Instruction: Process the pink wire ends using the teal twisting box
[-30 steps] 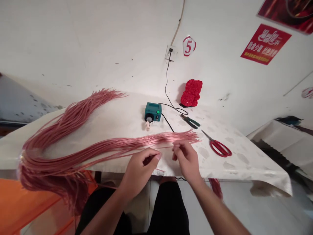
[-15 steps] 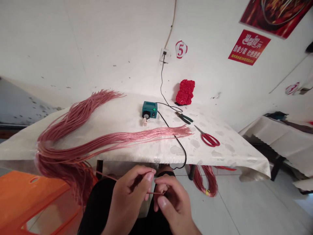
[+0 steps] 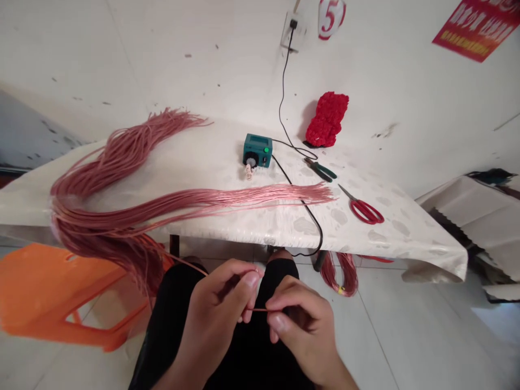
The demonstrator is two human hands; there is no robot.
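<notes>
A thin reddish-pink cord (image 3: 259,310) is stretched between my two hands above my lap. My left hand (image 3: 221,303) is closed on it, thumb pressed to the forefinger, with a tiny pale bit at the fingertips too small to name. My right hand (image 3: 300,319) pinches the cord a short way to the right. From behind my left hand the cord runs back up toward a big bundle of pink cords (image 3: 101,216), which lies across the table and hangs over its front edge. Another sheaf of the cords (image 3: 244,197) reaches right along the tabletop.
On the table (image 3: 227,227) stand a green box-shaped device (image 3: 258,150) with a black cable and a red textured block (image 3: 328,119). Pliers (image 3: 320,169) and red-handled scissors (image 3: 365,210) lie to the right. An orange stool (image 3: 52,303) is at left; a coil of cord (image 3: 341,276) hangs below the table.
My right hand has moved slightly right and closed its pinch on the cord, which is now straight between the hands. The camera view has tipped downward.
</notes>
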